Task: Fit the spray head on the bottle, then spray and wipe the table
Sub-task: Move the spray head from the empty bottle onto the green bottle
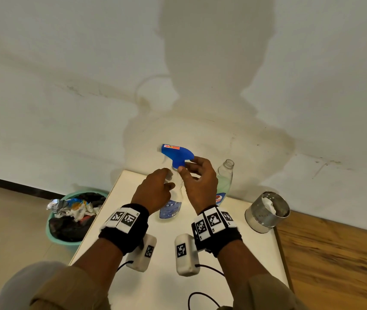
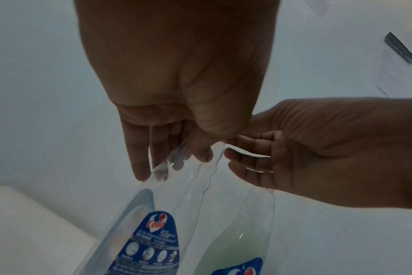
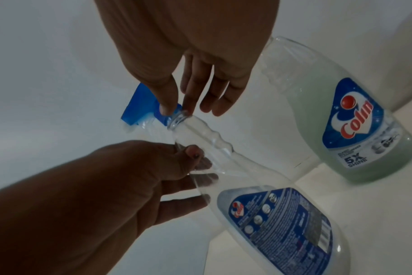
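While both wrists carry black bands with square black-and-white markers, the left hand (image 1: pixel 155 189) curls round the ridged neck of the clear bottle (image 1: pixel 170 209), which stands upright on the white worktop (image 1: pixel 233 253) between the two arms, its long axis vertical and its mouth up. Its blue label reads "Colin" in red over rows of small print and little round pictures; the bottle looks clear right through, and I cannot tell whether any liquid is in it. The right hand (image 1: pixel 198 182) pinches the collar of the blue spray head (image 1: pixel 177 154) between thumb and forefinger, the other fingers spread loose. The spray head sits at the bottle's mouth, its nozzle pointing left and away toward the wall, a small red and white sticker on top; the right wrist view shows the collar only at the threaded rim, not down over it. Just behind the right hand stands a second bottle (image 1: pixel 225 177), open-topped, part full of pale green liquid, its label reading "Colin" and "5X SHINE". Farther right on the worktop a metal tin (image 1: pixel 265 213) holds something white. On the floor to the left a green bin (image 1: pixel 66 220) is full of wrappers and black bags.
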The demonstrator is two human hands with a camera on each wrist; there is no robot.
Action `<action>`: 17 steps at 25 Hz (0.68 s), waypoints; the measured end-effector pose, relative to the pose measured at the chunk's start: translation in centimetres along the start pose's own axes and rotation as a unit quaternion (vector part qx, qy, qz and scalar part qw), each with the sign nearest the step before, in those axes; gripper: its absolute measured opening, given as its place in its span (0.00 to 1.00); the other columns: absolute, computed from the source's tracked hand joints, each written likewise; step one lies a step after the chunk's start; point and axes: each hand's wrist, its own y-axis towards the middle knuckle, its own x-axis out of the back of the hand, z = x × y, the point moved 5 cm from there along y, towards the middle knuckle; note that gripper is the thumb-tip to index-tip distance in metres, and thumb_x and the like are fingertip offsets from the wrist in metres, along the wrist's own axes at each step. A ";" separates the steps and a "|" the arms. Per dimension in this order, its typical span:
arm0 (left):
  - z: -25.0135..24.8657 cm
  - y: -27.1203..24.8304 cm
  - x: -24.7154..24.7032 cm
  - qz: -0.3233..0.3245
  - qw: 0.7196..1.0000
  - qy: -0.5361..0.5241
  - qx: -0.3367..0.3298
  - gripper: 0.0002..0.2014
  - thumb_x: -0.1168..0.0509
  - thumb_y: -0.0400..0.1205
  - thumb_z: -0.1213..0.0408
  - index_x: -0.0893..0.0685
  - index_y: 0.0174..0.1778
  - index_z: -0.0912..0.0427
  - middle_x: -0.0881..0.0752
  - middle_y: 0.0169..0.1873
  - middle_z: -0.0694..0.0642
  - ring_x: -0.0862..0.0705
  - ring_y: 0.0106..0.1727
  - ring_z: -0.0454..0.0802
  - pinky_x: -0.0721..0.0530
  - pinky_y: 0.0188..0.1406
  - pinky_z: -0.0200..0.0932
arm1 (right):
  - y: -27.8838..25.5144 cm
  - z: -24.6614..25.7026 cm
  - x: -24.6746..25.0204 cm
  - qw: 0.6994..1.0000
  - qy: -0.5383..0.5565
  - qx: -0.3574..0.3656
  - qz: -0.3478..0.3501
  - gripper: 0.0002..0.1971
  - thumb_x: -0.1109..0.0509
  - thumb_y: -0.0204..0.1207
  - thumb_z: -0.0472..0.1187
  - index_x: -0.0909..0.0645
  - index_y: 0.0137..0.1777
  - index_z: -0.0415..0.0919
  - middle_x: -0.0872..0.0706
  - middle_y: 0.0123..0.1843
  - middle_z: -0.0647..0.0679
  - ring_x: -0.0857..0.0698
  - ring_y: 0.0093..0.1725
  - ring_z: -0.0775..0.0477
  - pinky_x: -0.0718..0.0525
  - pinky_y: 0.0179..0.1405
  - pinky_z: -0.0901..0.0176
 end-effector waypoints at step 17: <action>-0.2 -0.1 -0.1 0.011 1.000 0.007 -0.003 0.14 0.37 0.82 0.69 0.24 0.63 0.53 0.17 0.62 0.49 0.19 0.47 0.42 0.17 0.60 0.48 | 1.7 4.0 0.2 0.997 0.015 0.047 0.053 0.21 0.22 0.72 0.41 0.16 0.65 0.41 0.09 0.55 0.45 0.13 0.57 0.49 0.21 0.49 0.70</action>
